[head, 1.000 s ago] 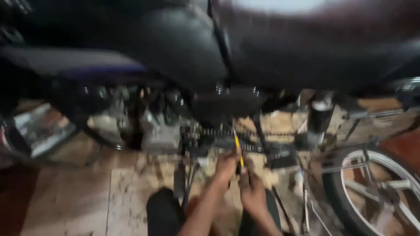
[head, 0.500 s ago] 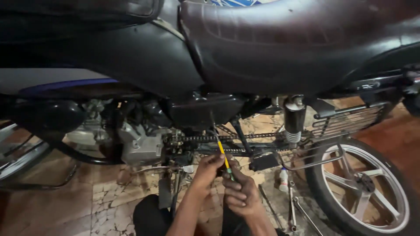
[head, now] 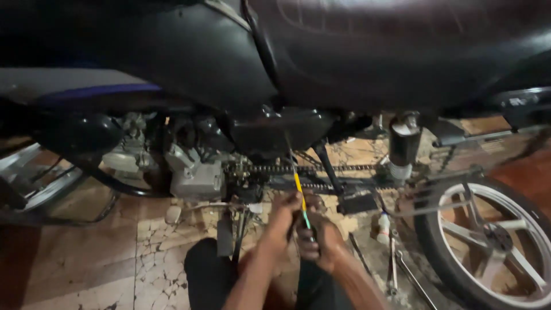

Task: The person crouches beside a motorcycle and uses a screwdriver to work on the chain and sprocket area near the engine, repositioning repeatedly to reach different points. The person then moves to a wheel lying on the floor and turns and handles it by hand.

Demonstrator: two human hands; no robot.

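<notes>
I look down over a black motorcycle seat (head: 402, 51) at its drive chain (head: 287, 170) and engine (head: 192, 172). Both my hands meet low at the middle, below the chain. My right hand (head: 318, 244) grips the handle of a yellow-and-green screwdriver (head: 299, 198), whose thin shaft points up toward the black side cover (head: 275, 135). My left hand (head: 284, 212) rests its fingertips against the screwdriver's yellow part, beside the chain. My dark-trousered knee (head: 209, 278) shows beneath my arms.
The rear spoked wheel (head: 493, 241) stands at the right, with the shock absorber (head: 402, 146) above it. A small white bottle (head: 383, 227) and metal tools (head: 402, 270) lie on the cracked-tile floor (head: 149, 247). The side stand (head: 238, 235) hangs left of my hands.
The view has dropped and moved closer to the chain. My hands hold the screwdriver in much the same pose, its shaft still angled up toward the side cover.
</notes>
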